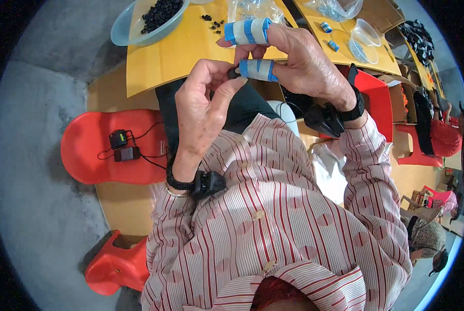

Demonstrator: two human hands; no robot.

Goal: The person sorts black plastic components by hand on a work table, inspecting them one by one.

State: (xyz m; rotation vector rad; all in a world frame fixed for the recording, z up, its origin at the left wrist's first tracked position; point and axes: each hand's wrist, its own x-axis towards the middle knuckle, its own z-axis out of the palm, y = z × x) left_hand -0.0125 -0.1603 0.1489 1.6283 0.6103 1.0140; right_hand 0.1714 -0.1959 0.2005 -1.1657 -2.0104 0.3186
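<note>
The left hand [203,106] is closed in a pinch on 1 small black part [234,73], which lies between the 2 hands – right of the left palm, against the right hand's [307,65] taped thumb [258,70]. Its long axis, and whether the right hand also grips it, cannot be determined. Farther off, the yellow table [156,70] carries loose black pieces [217,25] and, far left, a blue basin [119,26].

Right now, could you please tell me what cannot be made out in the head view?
Small black piece: in the head view, fingers of the left hand and right hand hide most of it.
Round, pale-blue plastic basin: the head view's top edge cuts off its far side.
Person in red clothing: hand details too small near the head view's right rim.
</note>
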